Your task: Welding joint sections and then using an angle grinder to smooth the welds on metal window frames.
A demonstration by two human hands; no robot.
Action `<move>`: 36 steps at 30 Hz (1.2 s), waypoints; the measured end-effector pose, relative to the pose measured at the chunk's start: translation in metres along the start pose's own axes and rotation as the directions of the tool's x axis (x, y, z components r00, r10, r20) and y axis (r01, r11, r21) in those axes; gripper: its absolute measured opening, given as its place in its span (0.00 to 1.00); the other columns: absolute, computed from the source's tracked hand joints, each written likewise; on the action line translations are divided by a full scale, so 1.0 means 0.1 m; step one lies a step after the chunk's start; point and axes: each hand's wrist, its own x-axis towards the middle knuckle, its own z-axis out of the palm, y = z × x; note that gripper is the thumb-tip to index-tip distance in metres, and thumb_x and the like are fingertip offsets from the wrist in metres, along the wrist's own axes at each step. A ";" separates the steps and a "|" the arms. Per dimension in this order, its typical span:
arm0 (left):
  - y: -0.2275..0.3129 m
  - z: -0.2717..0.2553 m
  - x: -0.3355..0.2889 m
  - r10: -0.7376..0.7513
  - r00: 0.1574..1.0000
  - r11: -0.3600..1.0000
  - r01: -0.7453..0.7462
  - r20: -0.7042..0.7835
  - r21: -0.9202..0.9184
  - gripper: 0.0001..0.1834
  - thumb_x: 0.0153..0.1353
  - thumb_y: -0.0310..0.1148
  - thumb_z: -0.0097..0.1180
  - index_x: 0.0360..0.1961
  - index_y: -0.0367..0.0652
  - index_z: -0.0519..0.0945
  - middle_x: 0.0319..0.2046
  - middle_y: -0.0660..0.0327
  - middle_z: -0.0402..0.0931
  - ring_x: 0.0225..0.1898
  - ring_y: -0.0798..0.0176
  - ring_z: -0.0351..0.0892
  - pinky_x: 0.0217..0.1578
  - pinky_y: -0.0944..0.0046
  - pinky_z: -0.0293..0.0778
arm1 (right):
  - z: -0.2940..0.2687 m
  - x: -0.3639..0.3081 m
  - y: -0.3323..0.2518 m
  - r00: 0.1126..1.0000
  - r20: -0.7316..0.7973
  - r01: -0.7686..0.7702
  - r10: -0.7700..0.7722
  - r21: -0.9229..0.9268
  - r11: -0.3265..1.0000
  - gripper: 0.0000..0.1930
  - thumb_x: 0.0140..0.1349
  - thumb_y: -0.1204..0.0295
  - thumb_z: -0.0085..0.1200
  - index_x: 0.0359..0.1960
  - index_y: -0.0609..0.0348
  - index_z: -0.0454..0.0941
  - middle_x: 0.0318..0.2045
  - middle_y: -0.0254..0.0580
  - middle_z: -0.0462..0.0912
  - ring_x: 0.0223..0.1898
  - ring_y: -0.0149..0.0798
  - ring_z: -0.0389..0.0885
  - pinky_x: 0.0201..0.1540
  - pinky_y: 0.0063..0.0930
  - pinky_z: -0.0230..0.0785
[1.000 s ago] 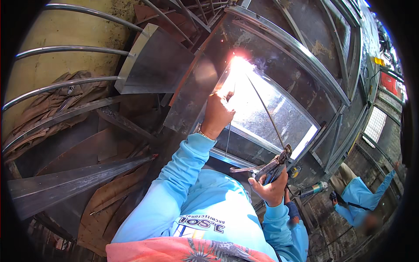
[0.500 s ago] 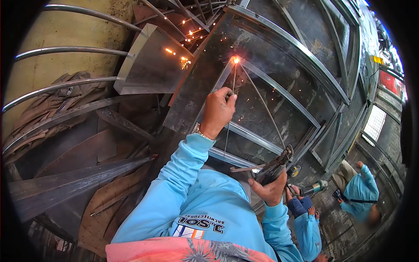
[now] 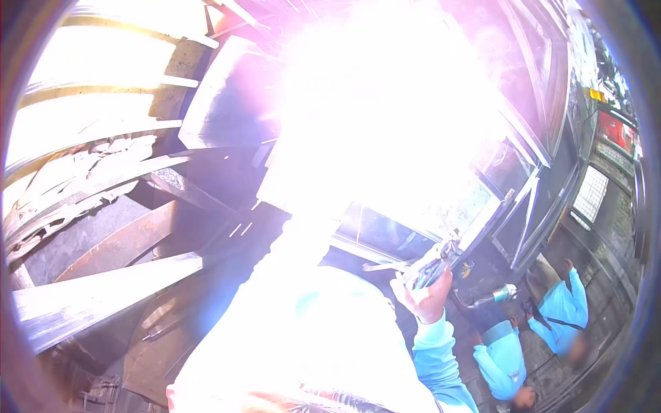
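Observation:
A white-violet welding glare [image 3: 385, 103] floods the middle of the view. It swallows my left hand, the arc's spot and whatever lies between; only the bleached shape of my left sleeve [image 3: 292, 251] leads into it. My right hand [image 3: 428, 299] is closed around a welding electrode holder [image 3: 428, 270], in front of my body and right of centre. The rod in the holder's jaws is lost in the brightness. Beyond the holder, a lower stretch of the metal tube frame [image 3: 396, 224] still shows on the dark sheet.
Curved metal bars [image 3: 103, 141] and a bent sheet piece [image 3: 217, 103] stand at left, above crumpled cloth [image 3: 82, 172]. A long beam [image 3: 103, 289] points inward from the left. At lower right are an angle grinder [image 3: 499, 294] and two people in blue tops [image 3: 499, 361].
Small sparks have given way to a blinding flash that hides my left hand and the thin rod it held. My right hand keeps its place. The nearer person at right has shifted.

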 end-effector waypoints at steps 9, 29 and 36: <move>0.12 -0.03 0.02 -0.126 0.986 0.989 0.134 0.111 -0.068 0.07 0.63 0.26 0.58 0.32 0.31 0.80 0.19 0.60 0.78 0.19 0.71 0.78 0.19 0.68 0.71 | -0.08 0.02 -0.15 0.986 -0.032 0.153 -0.161 -0.170 0.974 0.37 0.37 0.53 0.78 0.42 0.63 0.70 0.29 0.35 0.75 0.31 0.29 0.74 0.32 0.24 0.68; 0.06 0.08 0.04 0.082 0.996 0.988 -0.079 0.017 -0.132 0.06 0.64 0.27 0.57 0.38 0.34 0.77 0.21 0.62 0.76 0.20 0.69 0.76 0.22 0.67 0.73 | -0.09 0.06 -0.10 0.994 0.026 0.107 -0.104 -0.188 0.976 0.43 0.40 0.57 0.78 0.52 0.65 0.65 0.26 0.27 0.71 0.22 0.19 0.68 0.22 0.13 0.61; -0.08 0.10 0.05 0.394 0.911 0.901 -0.409 -0.120 -0.146 0.06 0.63 0.27 0.58 0.36 0.33 0.78 0.23 0.61 0.78 0.21 0.70 0.77 0.20 0.69 0.73 | -0.04 0.05 -0.08 1.000 -0.021 0.020 -0.022 -0.111 0.994 0.41 0.38 0.56 0.78 0.49 0.66 0.68 0.27 0.33 0.77 0.23 0.23 0.74 0.23 0.17 0.67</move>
